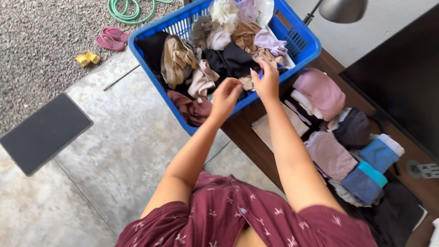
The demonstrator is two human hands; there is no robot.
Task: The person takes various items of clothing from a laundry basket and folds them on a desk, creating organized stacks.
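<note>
While looking down from the head camera: blue plastic laundry basket (151, 59) at top centre, resting on the edge of a dark wooden table (249, 137), overhanging the concrete floor (119, 151). Long axis of basket running from lower left to upper right; slotted walls, near rim facing the person. Filled with loose, crumpled clothes (219, 50) in tan, beige, black, lilac, white and rust brown. White plastic bag (260, 9) with a faint green mark tucked at the far end; print too small to make out.

Left hand (225, 97) over the near rim of the basket, fingers curled narrow, pinching at a small beige garment (247, 82). Right hand (266, 81) just beside it, fingers bent down onto the same small piece and the black cloth around it; grip not fully visible. Garment bunched between the two hands at the basket's near right corner, shape and direction not readable.

Right of the basket, on the table: folded clothes (338, 137) in a row running toward lower right; pink, white, dark grey, mauve, blue, teal-edged, black. Grey lamp shade (343, 9) at top right, above a dark panel (402, 77).

On the ground at left: dark flat mat (43, 132), pink sandals (109, 39), small yellow sandals (88, 58), coiled green hose (130, 9) on gravel. Maroon patterned dress (238, 219) at bottom edge.
</note>
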